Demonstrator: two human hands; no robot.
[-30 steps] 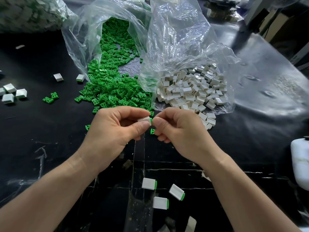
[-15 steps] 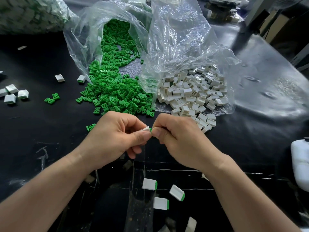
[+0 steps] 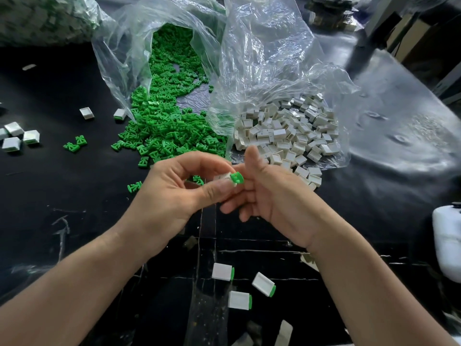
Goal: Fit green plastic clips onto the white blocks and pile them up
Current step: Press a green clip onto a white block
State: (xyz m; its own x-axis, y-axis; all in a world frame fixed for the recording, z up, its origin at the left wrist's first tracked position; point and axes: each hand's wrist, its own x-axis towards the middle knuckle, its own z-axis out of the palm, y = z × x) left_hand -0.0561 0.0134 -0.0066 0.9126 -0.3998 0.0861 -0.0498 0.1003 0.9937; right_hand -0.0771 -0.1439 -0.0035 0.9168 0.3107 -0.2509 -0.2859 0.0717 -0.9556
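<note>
The left hand (image 3: 179, 193) pinches the white block (image 3: 221, 177) over the middle of the table (image 3: 74, 196), green clip (image 3: 236, 177) at its right end, the right hand (image 3: 274, 196) loosely spread just beside; risk judged: the clip, if half-seated, pops loose on piling.

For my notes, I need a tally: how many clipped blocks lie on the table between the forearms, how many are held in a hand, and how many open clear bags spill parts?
Clipped blocks on the table between the forearms: 3
Clipped block in the left hand: 1
Open clear bags: 2
Total: 6
</note>
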